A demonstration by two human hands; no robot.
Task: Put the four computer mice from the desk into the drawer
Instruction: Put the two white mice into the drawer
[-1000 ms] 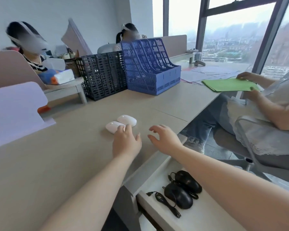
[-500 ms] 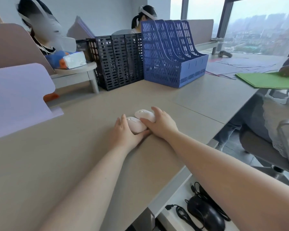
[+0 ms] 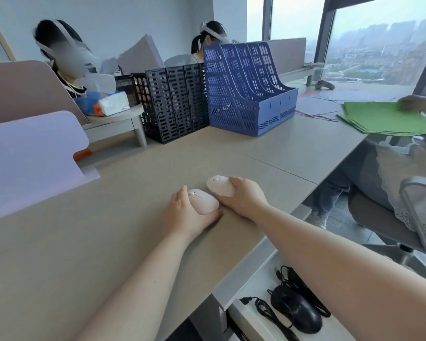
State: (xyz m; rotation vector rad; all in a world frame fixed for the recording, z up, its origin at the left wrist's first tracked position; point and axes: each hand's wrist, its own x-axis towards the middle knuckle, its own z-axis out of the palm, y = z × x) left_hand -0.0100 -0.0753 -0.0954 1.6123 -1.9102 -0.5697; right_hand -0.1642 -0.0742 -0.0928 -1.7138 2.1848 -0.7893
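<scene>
Both hands had just closed: left hand (image 3: 187, 215) gripped the pink mouse (image 3: 203, 201), right hand (image 3: 244, 199) the white mouse (image 3: 219, 186); drawer (image 3: 251, 313) transfer could follow.

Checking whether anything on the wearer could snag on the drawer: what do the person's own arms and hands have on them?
Nothing visible. The left hand and right hand are bare, with no gloves, rings or watch in view. Both forearms are uncovered as far as the frame's lower edge; no sleeve, strap, cable or marking shows on them.
</scene>
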